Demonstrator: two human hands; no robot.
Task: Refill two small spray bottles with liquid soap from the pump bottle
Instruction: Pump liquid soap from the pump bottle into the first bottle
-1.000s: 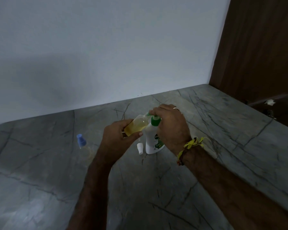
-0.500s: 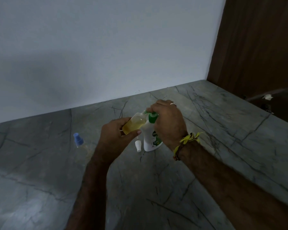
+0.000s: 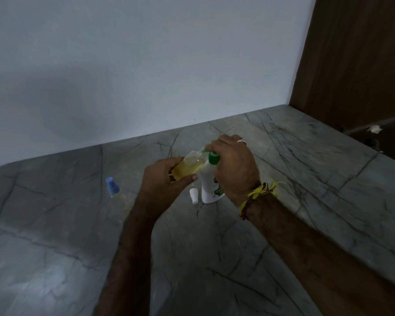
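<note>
A white pump bottle [image 3: 211,185] with a green pump head stands on the grey stone counter [image 3: 283,201]. My right hand [image 3: 234,167] lies over the pump head, fingers curled on it. My left hand [image 3: 167,181] grips a small clear spray bottle [image 3: 188,165] holding yellow liquid, tilted with its open neck up against the pump spout. That bottle's white spray cap [image 3: 194,195] lies on the counter just left of the pump bottle. A second small clear bottle with a blue cap [image 3: 113,187] stands further left.
A white wall rises behind the counter. A dark wooden panel [image 3: 356,60] stands at the right, with a dark ledge and a small white scrap [image 3: 374,128] beside the counter's right edge.
Both hands and the bottles stay in the same hold. Only the view has shifted slightly, so everything sits a little higher in the frame.
</note>
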